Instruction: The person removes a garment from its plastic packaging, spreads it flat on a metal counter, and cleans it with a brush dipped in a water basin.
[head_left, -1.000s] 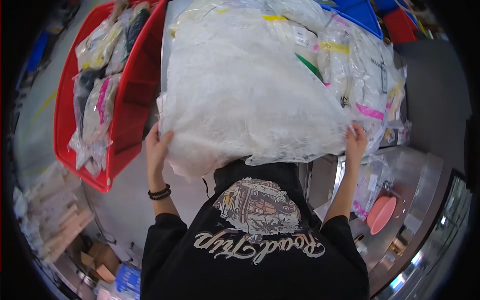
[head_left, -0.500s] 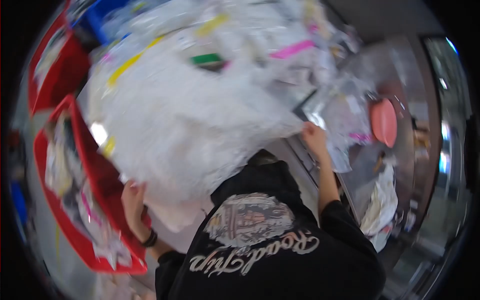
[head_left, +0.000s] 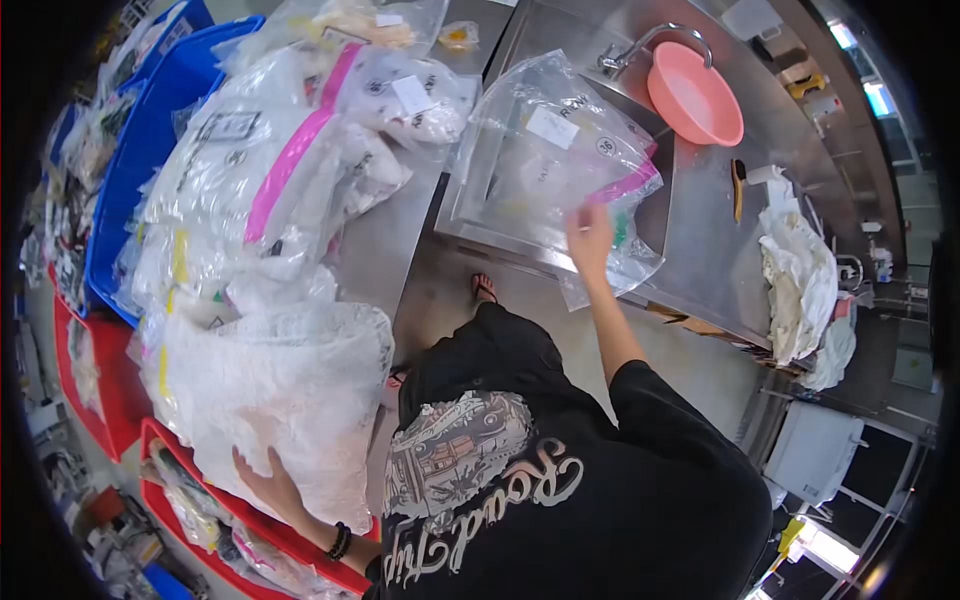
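Observation:
My left hand lies with its fingers spread on a white, lacy-looking cloth, which rests on a pile of clear plastic bags. At the sink, my right hand is at the lower edge of a clear plastic bag with a pink strip and a white label. Its fingers are blurred, and whether they grip the bag cannot be made out. Another bagged item, with a wide pink strip, lies on the pile beyond the cloth.
A pink basin stands under the faucet on the steel counter. Beside it are a brush and a white cloth heap. Blue bins and red bins line the left side.
Both hands were holding up the spread white cloth; it now lies lower on the pile. My right hand has let go and moved to the bag at the sink. The view has turned right.

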